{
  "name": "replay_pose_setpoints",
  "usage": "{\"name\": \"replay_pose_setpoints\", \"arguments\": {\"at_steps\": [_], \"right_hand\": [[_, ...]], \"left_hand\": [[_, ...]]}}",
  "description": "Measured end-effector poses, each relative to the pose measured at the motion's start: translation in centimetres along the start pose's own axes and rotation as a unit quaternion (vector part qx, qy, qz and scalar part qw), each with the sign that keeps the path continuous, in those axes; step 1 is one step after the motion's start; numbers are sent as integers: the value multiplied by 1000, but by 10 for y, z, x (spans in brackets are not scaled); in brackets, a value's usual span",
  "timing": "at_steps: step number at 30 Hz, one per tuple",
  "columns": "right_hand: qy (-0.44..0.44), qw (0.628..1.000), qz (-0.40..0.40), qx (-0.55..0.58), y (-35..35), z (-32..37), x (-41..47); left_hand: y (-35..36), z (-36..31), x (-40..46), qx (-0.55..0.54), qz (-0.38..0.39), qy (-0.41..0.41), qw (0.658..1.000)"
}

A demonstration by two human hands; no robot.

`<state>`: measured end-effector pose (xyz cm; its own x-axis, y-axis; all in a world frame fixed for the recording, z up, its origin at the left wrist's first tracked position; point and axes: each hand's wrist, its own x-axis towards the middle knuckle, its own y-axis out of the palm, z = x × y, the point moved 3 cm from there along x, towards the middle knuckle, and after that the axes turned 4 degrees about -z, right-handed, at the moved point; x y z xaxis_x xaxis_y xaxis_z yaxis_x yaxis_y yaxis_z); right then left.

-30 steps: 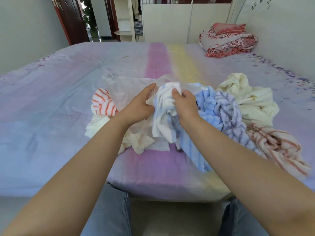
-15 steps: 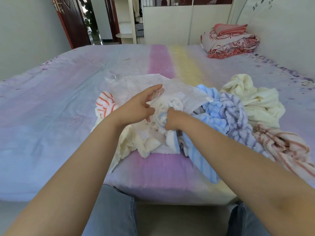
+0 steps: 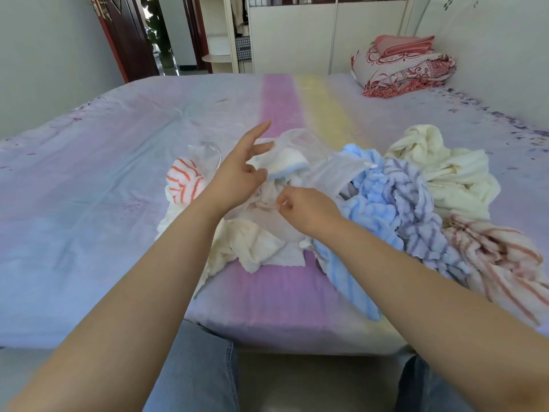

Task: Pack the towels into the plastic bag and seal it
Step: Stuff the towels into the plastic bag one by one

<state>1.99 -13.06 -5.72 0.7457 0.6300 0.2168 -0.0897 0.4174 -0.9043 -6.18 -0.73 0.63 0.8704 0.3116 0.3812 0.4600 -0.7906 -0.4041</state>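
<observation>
1. Towels lie heaped on the bed (image 3: 118,179), with the plastic bag (image 3: 332,171) among them at the centre of the pile.
2. A white towel with a blue edge (image 3: 289,163) sits inside the bag's clear film.
3. Left hand (image 3: 237,176) is spread wide, fingers splayed, above the bag's 9 o'clock side, gripping nothing.
4. Right hand (image 3: 306,208) is curled narrow, pinching the bag film at its 6 o'clock edge.
5. An orange-striped towel (image 3: 184,181) lies at the bag's 9 o'clock.
6. A blue towel (image 3: 374,200), a cream towel (image 3: 445,173) and a red-striped towel (image 3: 502,263) lie from 3 to 4 o'clock.
</observation>
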Motion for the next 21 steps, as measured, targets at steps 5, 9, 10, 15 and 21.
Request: {"name": "replay_pose_setpoints", "arguments": {"at_steps": [5,9,10,15,21], "right_hand": [[-27,985,169,11,8,8,21],[-36,978,208,0,25,17,60],[-28,979,202,-14,29,19,69],[-25,973,210,-93,24,31,53],[-15,998,-44,33,-24,-4,-56]], "left_hand": [[4,6,-3,-46,-21,-51,997],[-5,1,-5,-54,-8,-67,996],[-8,0,-4,-57,-8,-70,996],[-18,0,3,-26,-61,-73,995],[7,4,-3,119,-83,-32,989]]}}
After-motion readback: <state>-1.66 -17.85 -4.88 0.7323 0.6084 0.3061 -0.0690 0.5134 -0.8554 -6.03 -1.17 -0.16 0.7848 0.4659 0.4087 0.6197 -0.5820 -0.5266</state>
